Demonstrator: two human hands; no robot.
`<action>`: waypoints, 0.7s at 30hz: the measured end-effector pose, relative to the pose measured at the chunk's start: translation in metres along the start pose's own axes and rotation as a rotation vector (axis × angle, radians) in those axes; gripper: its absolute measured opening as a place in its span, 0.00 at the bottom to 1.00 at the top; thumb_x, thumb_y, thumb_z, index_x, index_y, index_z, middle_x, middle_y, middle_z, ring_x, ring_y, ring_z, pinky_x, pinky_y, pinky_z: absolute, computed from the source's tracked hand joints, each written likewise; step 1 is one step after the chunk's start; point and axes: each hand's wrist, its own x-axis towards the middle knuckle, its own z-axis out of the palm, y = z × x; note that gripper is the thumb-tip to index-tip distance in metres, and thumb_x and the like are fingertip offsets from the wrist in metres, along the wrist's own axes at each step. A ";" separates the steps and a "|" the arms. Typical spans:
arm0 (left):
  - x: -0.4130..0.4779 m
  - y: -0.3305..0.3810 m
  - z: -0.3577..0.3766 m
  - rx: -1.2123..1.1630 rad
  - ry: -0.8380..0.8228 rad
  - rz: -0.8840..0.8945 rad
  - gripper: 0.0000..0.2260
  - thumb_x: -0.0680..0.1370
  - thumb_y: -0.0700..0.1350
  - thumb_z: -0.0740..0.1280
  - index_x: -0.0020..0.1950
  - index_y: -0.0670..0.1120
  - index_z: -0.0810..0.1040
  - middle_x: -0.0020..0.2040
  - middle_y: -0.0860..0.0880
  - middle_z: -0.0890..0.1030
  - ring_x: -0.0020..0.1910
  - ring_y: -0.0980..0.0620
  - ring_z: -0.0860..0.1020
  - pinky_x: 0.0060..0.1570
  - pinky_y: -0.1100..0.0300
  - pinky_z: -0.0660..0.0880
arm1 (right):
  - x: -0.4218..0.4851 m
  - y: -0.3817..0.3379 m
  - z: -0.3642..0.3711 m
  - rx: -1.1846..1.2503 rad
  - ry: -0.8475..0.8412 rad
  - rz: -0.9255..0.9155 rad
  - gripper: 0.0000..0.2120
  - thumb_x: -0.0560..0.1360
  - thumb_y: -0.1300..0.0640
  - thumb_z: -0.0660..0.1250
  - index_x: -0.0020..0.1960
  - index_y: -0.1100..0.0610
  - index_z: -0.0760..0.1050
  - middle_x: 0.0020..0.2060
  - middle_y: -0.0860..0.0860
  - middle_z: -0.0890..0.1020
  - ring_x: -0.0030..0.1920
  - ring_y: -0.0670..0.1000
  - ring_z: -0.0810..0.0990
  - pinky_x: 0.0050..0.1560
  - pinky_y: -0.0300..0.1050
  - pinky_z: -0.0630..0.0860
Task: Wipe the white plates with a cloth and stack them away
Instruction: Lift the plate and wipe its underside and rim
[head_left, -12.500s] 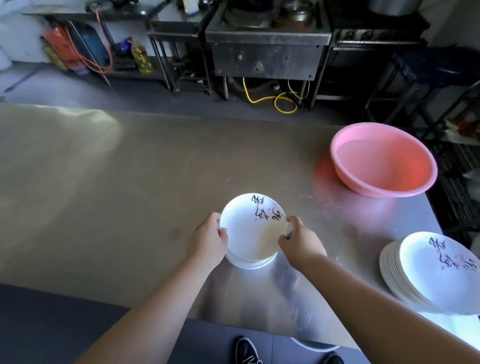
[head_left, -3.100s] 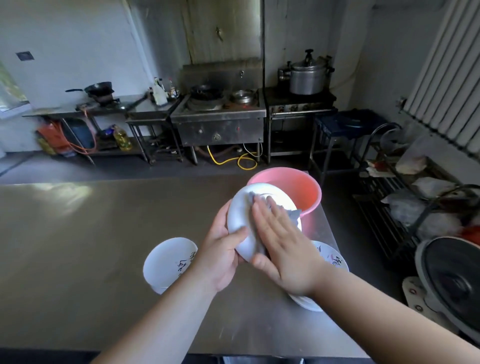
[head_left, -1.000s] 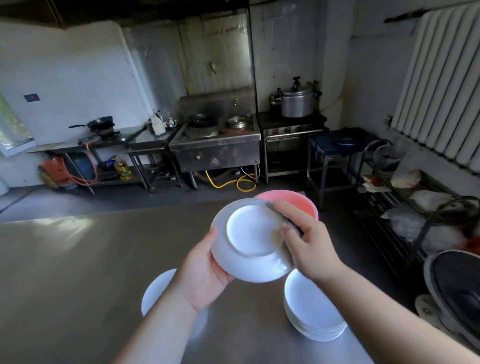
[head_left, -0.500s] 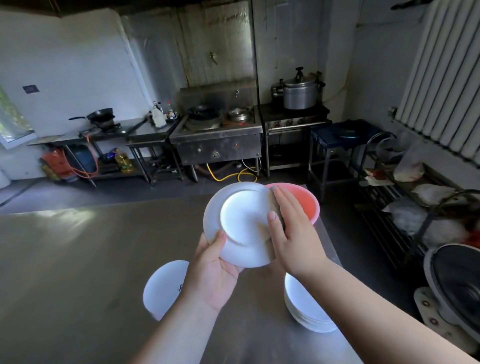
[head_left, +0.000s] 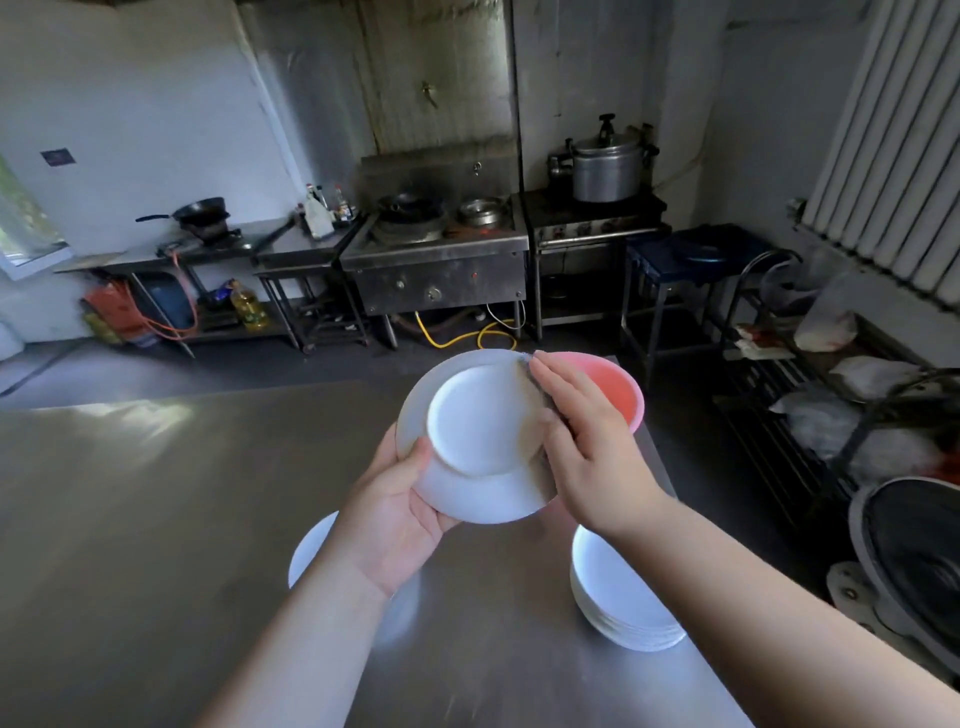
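One plate (head_left: 483, 436) against right fingers (head_left: 563, 387), cloth (head_left: 524, 365) between

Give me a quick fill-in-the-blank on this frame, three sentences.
The left hand holds a white ____ with its underside toward the camera.
The right hand presses a grey ____ against it.
The basin farther back is ____.
Missing: plate; cloth; pink.

The left hand (head_left: 400, 514) is raised palm-up, thumb hooked over a round white plate (head_left: 480, 423); the right hand (head_left: 587, 441) is laid flat, fingers straight.
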 end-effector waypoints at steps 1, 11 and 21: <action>0.000 -0.005 0.002 -0.021 0.004 0.040 0.21 0.81 0.44 0.63 0.75 0.52 0.73 0.69 0.47 0.82 0.62 0.45 0.84 0.45 0.47 0.83 | -0.015 -0.004 0.014 -0.055 0.047 0.000 0.27 0.84 0.54 0.57 0.82 0.57 0.63 0.81 0.49 0.64 0.81 0.47 0.61 0.81 0.52 0.60; 0.009 -0.011 0.011 -0.116 -0.043 0.175 0.21 0.86 0.40 0.58 0.78 0.53 0.68 0.73 0.46 0.79 0.70 0.41 0.78 0.59 0.42 0.81 | -0.001 -0.008 0.054 -0.019 0.236 0.141 0.30 0.85 0.44 0.52 0.84 0.56 0.56 0.84 0.48 0.57 0.83 0.42 0.52 0.83 0.53 0.55; 0.032 0.023 -0.002 -0.027 -0.118 0.145 0.24 0.81 0.44 0.64 0.78 0.50 0.70 0.71 0.43 0.79 0.68 0.39 0.79 0.58 0.40 0.80 | 0.024 -0.023 0.076 0.148 0.340 0.247 0.22 0.86 0.56 0.53 0.79 0.54 0.68 0.77 0.44 0.68 0.76 0.36 0.63 0.75 0.32 0.58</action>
